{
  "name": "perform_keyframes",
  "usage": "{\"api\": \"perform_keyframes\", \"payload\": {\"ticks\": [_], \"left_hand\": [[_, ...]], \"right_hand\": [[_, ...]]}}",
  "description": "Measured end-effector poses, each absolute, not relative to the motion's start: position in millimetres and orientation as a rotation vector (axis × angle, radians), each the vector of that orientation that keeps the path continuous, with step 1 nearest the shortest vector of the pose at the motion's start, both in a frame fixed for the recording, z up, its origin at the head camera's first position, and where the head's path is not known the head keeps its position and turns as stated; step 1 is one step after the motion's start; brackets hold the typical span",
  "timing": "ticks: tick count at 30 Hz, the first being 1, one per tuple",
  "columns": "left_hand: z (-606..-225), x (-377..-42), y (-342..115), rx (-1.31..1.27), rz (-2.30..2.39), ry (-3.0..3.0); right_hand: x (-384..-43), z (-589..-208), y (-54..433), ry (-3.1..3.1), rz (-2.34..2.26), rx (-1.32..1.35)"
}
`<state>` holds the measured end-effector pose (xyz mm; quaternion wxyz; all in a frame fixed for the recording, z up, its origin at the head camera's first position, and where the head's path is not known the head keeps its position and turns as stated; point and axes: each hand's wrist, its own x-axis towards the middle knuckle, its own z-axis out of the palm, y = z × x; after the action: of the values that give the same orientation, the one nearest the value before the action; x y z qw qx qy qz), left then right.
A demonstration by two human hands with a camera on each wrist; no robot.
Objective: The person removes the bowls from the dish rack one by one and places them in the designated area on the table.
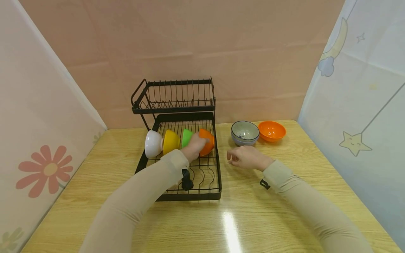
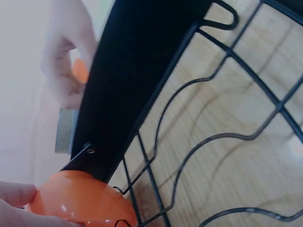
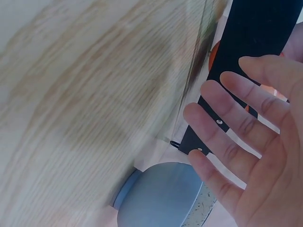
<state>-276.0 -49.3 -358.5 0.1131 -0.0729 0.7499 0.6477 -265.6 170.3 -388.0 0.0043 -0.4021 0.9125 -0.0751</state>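
Note:
My left hand grips an orange bowl that stands on its side at the right end of the lower tier of a black dish rack. In the left wrist view, fingers and thumb sit about the rim of that orange bowl. Left of it, a green bowl, a yellow bowl and a white bowl stand on edge in a row. My right hand hovers beside the rack with fingers loosely bent and nothing in them, nearest to a grey-blue bowl.
A second orange bowl sits upright at the back right, beside the grey-blue bowl. The rack's upper tier overhangs the back of the lower one. Fabric walls close off the wooden table at the back and sides.

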Motion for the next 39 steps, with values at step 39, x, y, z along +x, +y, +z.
{"api": "perform_keyframes", "payload": {"ticks": [39], "left_hand": [[-286,-219,-97,0.778,1.023,2.671]], "right_hand": [[-267,-387,175,2.855,-0.257,-1.233]]}}
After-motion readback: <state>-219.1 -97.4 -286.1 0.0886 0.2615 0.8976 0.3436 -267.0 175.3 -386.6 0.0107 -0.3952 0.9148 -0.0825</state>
